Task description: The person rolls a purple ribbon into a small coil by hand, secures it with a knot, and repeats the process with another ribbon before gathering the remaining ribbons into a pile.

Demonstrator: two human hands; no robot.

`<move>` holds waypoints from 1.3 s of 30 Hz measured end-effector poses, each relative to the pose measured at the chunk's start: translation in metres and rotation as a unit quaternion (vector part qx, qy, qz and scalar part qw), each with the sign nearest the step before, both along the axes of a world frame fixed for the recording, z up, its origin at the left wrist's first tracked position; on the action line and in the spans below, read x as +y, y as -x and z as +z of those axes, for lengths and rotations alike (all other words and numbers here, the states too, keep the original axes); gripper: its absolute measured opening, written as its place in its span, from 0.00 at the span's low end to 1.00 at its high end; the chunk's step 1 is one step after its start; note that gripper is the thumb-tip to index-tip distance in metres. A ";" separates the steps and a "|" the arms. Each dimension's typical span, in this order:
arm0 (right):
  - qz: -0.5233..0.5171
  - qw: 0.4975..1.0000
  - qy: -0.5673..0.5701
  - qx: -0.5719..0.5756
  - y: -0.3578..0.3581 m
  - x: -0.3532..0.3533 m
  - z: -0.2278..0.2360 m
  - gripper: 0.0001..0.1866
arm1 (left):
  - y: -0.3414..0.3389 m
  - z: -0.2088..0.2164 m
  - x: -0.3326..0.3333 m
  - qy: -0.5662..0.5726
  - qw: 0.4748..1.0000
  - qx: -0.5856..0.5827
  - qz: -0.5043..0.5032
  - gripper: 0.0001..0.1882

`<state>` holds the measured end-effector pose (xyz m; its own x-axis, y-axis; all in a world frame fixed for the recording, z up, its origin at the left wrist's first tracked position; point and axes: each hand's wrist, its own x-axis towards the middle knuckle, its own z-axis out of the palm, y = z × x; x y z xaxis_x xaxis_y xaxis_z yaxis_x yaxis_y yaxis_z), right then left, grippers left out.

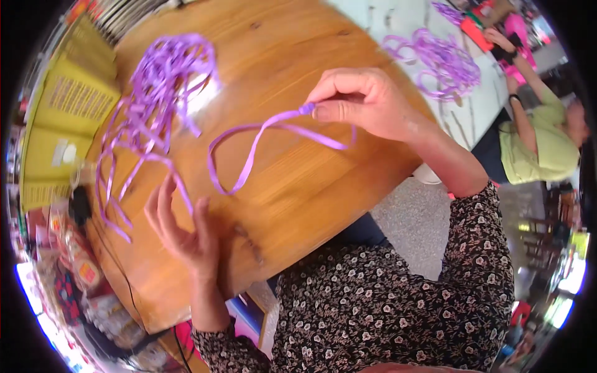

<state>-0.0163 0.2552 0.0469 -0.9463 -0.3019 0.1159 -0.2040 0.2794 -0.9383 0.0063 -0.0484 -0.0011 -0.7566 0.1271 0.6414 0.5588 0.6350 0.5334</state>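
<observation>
My right hand (367, 104) is raised over the wooden table, thumb and forefinger pinched on one end of a purple ribbon (250, 160). A darker purple bit shows at the pinch. The ribbon hangs leftward from there in a loose, open loop. Lower on the left, my left hand (181, 233) has its fingers apart and holds nothing. Its fingertips are beside the trailing strands of a tangled pile of purple ribbons (171, 68); whether they touch a strand I cannot tell.
A yellow plastic basket (78, 93) stands along the wooden table's (298, 56) left edge, above packed goods and a dark cable. At right, a white marbled table (367, 22) bears another purple ribbon pile (448, 65). Beyond it sits a person in a light green top (538, 146).
</observation>
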 end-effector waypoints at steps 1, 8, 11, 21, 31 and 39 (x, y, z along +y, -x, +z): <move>-0.028 0.998 -0.040 0.049 0.003 0.014 -0.001 0.05 | -0.001 -0.001 0.000 0.000 1.000 -0.026 0.017 0.22; -0.363 0.927 -0.002 0.093 0.032 0.188 -0.015 0.12 | -0.002 -0.009 0.002 0.071 0.994 -0.071 -0.031 0.17; -0.516 0.848 -0.100 0.064 0.021 0.212 0.005 0.14 | 0.001 -0.020 -0.002 0.098 0.992 -0.070 -0.049 0.16; -0.505 0.742 -0.388 0.207 0.028 0.296 -0.044 0.15 | 0.000 -0.017 -0.002 0.085 0.991 -0.102 -0.034 0.13; -0.294 0.935 -0.145 0.139 0.070 0.109 -0.019 0.09 | 0.016 -0.025 0.012 0.038 0.991 -0.052 -0.118 0.06; 0.030 0.943 -0.148 0.298 0.114 -0.100 -0.002 0.05 | 0.025 -0.013 0.027 0.039 0.989 0.038 -0.138 0.06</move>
<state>-0.1304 0.1547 0.0453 -0.7202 -0.4553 0.5234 -0.6937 0.4815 -0.5356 -0.0183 -0.0212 -0.0143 -0.6370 0.3731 0.6745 0.7525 0.4909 0.4391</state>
